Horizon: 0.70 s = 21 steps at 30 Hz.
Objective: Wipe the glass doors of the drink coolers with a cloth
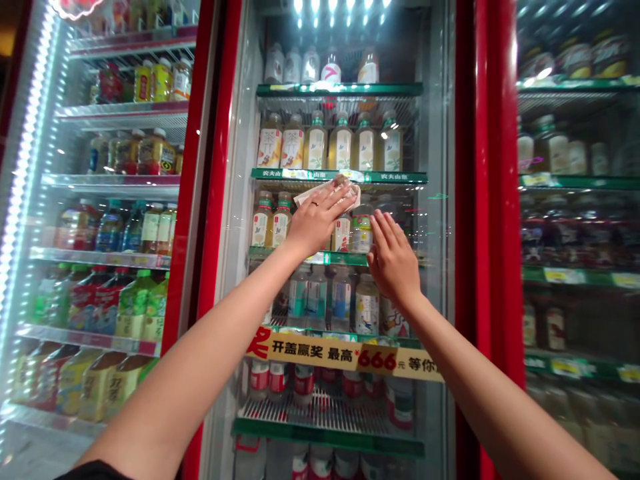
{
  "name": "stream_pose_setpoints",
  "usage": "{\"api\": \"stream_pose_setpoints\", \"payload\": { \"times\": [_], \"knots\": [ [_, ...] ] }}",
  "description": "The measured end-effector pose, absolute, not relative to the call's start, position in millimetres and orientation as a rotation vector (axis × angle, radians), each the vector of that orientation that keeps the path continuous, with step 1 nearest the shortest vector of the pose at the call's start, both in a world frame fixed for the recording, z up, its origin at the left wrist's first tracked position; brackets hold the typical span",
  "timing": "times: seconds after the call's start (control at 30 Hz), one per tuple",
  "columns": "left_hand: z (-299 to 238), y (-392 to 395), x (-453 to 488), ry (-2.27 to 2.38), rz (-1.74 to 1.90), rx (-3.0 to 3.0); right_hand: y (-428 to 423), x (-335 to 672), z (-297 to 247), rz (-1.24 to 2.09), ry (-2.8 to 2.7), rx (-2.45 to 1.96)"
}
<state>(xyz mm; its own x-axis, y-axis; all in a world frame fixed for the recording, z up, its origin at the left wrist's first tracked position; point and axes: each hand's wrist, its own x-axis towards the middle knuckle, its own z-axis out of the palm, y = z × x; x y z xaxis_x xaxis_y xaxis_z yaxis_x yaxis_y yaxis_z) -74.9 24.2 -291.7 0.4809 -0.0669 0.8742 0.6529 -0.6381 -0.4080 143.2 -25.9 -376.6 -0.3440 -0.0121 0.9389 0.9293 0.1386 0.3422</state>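
My left hand (317, 217) presses a pale, folded cloth (303, 197) against the glass door (435, 220) of the middle drinks fridge, around the height of the third shelf. The fingers lie over the cloth, hiding most of it. To the right and slightly lower, my right hand (395, 257) is held up at the same glass, its fingers stretched out and holding nothing. Behind the glass, rows of bottled drinks (343, 143) stand on shelves with green front strips (340, 176). Both hands cover part of the bottles behind them.
A yellow printed banner (345, 353) runs across the door below my hands. Red frames (487, 220) border the glass. Another lit fridge with bottles (143, 303) stands on the left, and one with shelved drinks (555, 150) is on the right.
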Motion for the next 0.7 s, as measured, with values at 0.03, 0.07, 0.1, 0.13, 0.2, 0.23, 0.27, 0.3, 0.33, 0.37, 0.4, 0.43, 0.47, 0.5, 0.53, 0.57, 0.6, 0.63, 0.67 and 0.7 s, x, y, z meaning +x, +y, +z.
{"api": "stream_pose_setpoints", "payload": {
  "times": [0.03,0.07,0.1,0.13,0.2,0.23,0.27,0.3,0.33,0.37,0.4,0.43,0.47,0.5,0.53,0.57,0.6,0.63,0.67,0.7],
  "knots": [
    [-289.7,24.6,-80.9,-0.471,-1.200,-1.983,-25.6,143.1,-376.8,-1.344,-1.533,-0.926],
    [-286.2,25.4,-86.4,-0.470,-1.212,-1.989,-25.4,143.1,-376.9,-1.339,-1.531,-0.928],
    [-281.5,26.5,-90.5,-0.485,-1.243,-1.987,-25.2,143.1,-377.0,-1.332,-1.531,-0.931],
    [-276.1,27.6,-92.4,-0.511,-1.288,-1.978,-25.1,143.1,-377.1,-1.328,-1.531,-0.933],
    [-266.2,29.0,-89.2,-0.566,-1.395,-1.946,-25.2,143.6,-377.1,-1.326,-1.535,-0.932],
    [-263.0,29.0,-84.4,-0.580,-1.443,-1.929,-25.3,143.9,-376.9,-1.327,-1.539,-0.932],
    [-261.8,28.6,-78.4,-0.582,-1.478,-1.916,-25.4,144.1,-376.8,-1.327,-1.543,-0.932],
    [-262.6,27.9,-72.0,-0.572,-1.495,-1.912,-25.5,144.3,-376.6,-1.327,-1.544,-0.933],
    [-265.5,26.8,-66.2,-0.556,-1.493,-1.918,-25.4,144.4,-376.6,-1.328,-1.544,-0.935],
    [-270.0,25.5,-61.9,-0.534,-1.472,-1.934,-25.1,144.2,-376.7,-1.332,-1.541,-0.935],
    [-275.6,24.3,-59.6,-0.511,-1.438,-1.957,-24.6,143.8,-376.9,-1.340,-1.539,-0.932],
    [-281.2,23.0,-59.5,-0.488,-1.394,-1.983,-24.0,143.4,-377.3,-1.351,-1.538,-0.927],
    [-286.0,22.0,-61.4,-0.465,-1.348,-2.007,-23.5,143.0,-377.7,-1.362,-1.536,-0.923],
    [-289.1,21.2,-64.7,-0.444,-1.306,-2.026,-23.1,143.0,-377.9,-1.371,-1.536,-0.920],
    [-290.0,20.6,-68.7,-0.427,-1.273,-2.038,-23.1,143.7,-377.9,-1.376,-1.537,-0.920],
    [-288.5,20.3,-72.5,-0.414,-1.253,-2.044,-23.7,145.3,-377.3,-1.378,-1.543,-0.922],
    [-284.6,20.2,-75.1,-0.409,-1.251,-2.044,-25.2,148.2,-376.0,-1.383,-1.557,-0.923],
    [-278.8,20.2,-75.8,-0.413,-1.266,-2.040,-27.6,152.5,-373.9,-1.395,-1.584,-0.921],
    [-272.0,20.3,-74.0,-0.426,-1.298,-2.032,-30.7,158.0,-371.1,-1.414,-1.624,-0.919],
    [-265.2,20.3,-69.8,-0.444,-1.339,-2.023,-34.5,164.6,-367.8,-1.444,-1.677,-0.906]
  ]
}}
